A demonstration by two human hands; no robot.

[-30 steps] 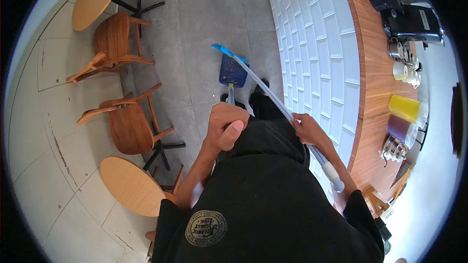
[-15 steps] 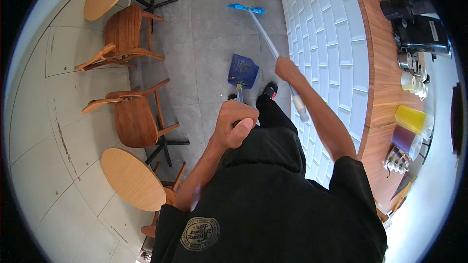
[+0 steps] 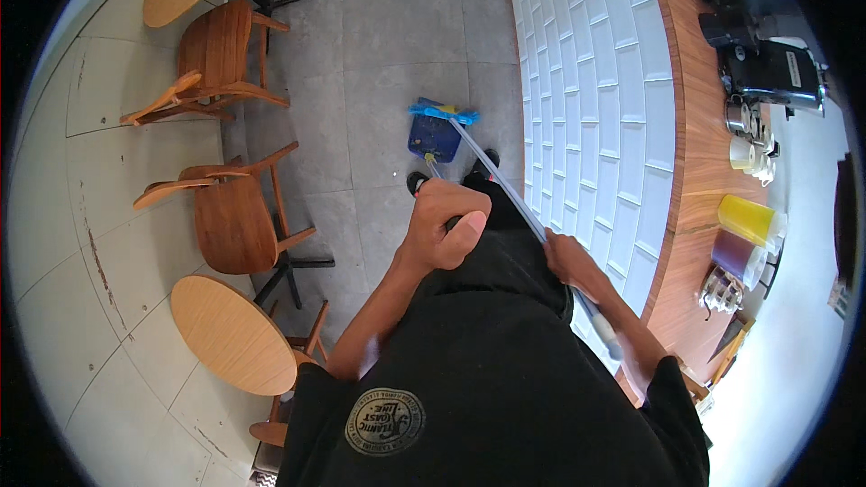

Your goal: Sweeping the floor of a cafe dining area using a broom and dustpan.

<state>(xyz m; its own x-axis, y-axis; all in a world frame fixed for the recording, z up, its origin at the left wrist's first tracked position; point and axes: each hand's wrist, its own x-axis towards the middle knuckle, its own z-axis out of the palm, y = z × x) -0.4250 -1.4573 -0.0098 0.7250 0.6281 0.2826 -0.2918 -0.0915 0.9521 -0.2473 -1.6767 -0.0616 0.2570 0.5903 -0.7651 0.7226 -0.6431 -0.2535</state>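
Left hand [image 3: 445, 233] grips the dustpan handle [image 3: 434, 167]; right hand [image 3: 565, 260] clasps the broom shaft [image 3: 505, 194]. The shaft runs far-left to the blue dustpan [image 3: 433, 137], nearer the left hand.

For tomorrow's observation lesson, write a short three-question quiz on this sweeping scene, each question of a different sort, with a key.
1. True or false: the left hand holds the handle of the blue dustpan.
2. Multiple choice: the right hand grips A) a chair back, B) the broom's pale shaft, C) a yellow cup.
3. Fill in: the broom's light blue head lies at the dustpan's ____ edge, the one away from the person.

Key:
1. True; its fingers are curled round the handle top.
2. B
3. far
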